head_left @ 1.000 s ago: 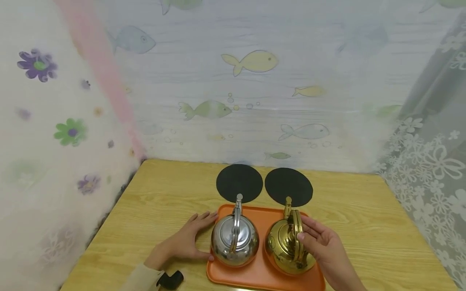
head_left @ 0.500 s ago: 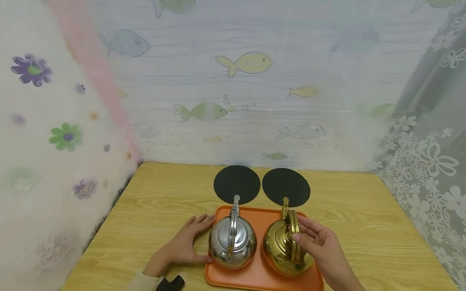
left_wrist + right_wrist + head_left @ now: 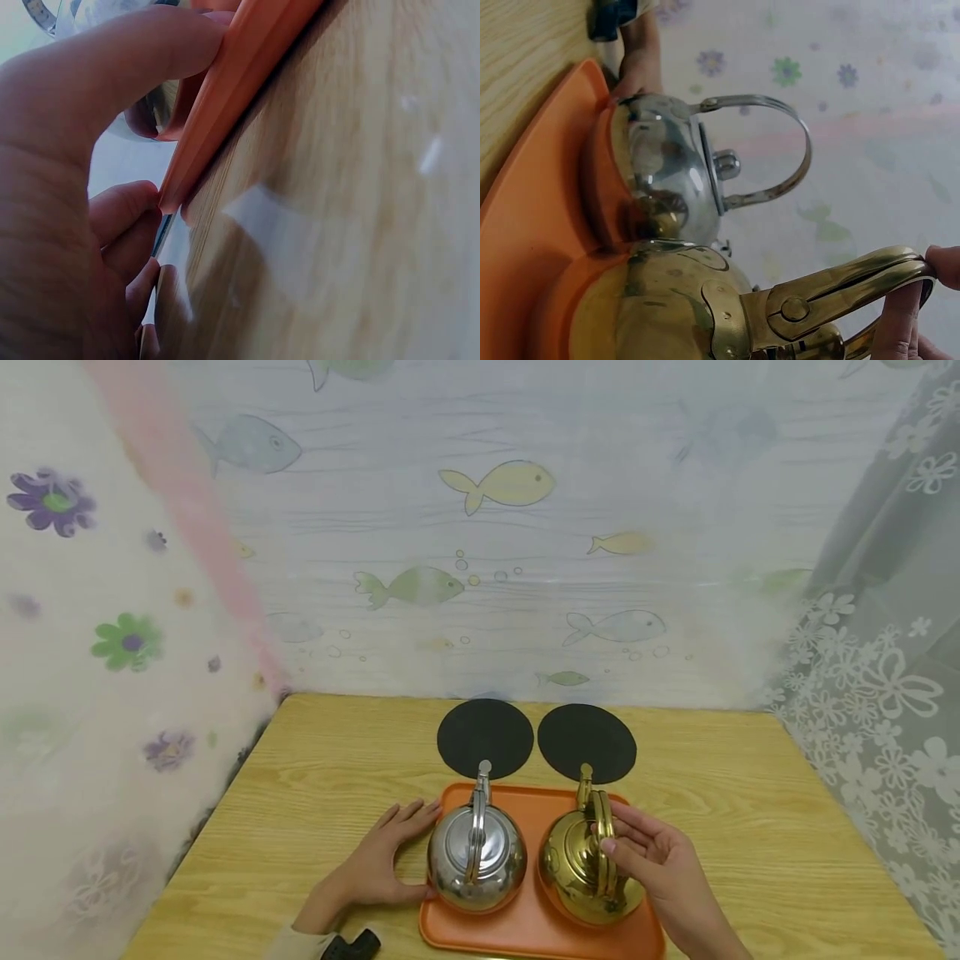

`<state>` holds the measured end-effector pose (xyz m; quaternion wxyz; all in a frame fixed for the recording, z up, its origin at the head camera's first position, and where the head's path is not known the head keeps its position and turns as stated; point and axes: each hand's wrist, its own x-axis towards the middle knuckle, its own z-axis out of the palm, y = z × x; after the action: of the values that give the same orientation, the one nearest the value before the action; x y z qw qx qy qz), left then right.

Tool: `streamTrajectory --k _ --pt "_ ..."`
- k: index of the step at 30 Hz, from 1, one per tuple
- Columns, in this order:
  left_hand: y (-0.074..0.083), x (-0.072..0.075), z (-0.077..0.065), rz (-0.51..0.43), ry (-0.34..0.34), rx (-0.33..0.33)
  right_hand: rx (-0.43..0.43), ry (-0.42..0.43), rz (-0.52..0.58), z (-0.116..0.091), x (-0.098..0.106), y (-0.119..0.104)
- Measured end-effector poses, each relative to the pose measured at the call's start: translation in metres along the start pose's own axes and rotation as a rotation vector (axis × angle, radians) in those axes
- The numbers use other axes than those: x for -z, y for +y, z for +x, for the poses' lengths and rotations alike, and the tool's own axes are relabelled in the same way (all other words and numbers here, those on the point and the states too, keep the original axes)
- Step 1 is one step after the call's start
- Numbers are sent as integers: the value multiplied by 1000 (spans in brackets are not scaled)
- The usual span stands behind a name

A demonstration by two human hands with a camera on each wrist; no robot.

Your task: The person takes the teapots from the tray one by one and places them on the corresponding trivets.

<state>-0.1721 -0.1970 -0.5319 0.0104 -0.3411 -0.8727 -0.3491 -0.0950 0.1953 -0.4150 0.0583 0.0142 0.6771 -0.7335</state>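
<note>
My right hand (image 3: pixel 663 860) grips the upright handle of a gold kettle (image 3: pixel 573 881); in the right wrist view, fingers pass under the handle (image 3: pixel 840 281) and the thumb lies on its top. The kettle sits at the right of an orange tray (image 3: pixel 491 935). A silver kettle (image 3: pixel 480 893) stands beside it on the tray, its handle (image 3: pixel 804 146) raised. Spread fingers and thumb of my left hand (image 3: pixel 375 860) touch the tray's left edge next to the silver kettle. In the left wrist view, the thumb (image 3: pixel 172 41) rests against the tray's rim (image 3: pixel 225 97).
Behind the tray, two black round mats, left mat (image 3: pixel 485 735) and right mat (image 3: pixel 588 743), lie side by side on the wooden table (image 3: pixel 337 752). Both spouts point towards them. A fish-patterned wall covering (image 3: pixel 412 635) rises at the table's back edge.
The whole scene has shifted slightly left in the view as the head moves. Both hands keep their places on the tray's edge and the gold kettle's handle.
</note>
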Motion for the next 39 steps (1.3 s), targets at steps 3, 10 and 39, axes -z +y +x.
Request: streamTrajectory --k 3,10,39 --pt "0 0 -1 13 1 -3 -5 5 -15 0 -1 -2" --pt "0 1 -2 29 16 -19 36 -33 -19 -1 -1 -7" --pt "1 -2 -2 31 24 -13 102 -17 -68 7 3 -20"
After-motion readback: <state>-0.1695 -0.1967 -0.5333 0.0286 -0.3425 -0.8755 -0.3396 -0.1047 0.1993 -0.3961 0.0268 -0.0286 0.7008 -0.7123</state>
